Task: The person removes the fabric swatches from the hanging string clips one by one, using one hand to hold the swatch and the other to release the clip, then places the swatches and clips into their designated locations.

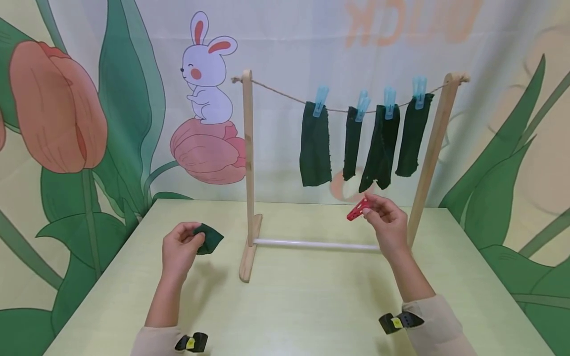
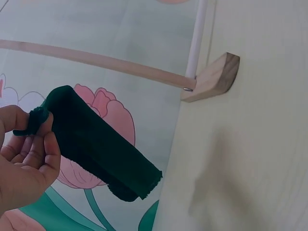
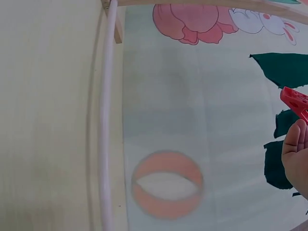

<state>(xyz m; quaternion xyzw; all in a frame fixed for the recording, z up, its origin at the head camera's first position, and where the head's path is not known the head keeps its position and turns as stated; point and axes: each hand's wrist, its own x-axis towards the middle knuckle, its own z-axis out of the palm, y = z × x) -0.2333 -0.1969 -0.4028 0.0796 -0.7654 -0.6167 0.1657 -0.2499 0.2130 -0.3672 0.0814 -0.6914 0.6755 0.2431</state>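
Observation:
My left hand pinches a dark green cloth piece between thumb and fingers, left of the wooden drying rack. In the left wrist view that cloth hangs down as a long strip with frayed edges. My right hand holds a red clothespin by one end, below the hanging cloths and in front of the rack's right side. The clothespin also shows at the right edge of the right wrist view. Several dark green cloths hang from the rope, held by blue clothespins.
The rack has a left wooden post, a right post and a sagging rope between them. A white bar joins the posts low down. All stands on a pale table before a printed backdrop.

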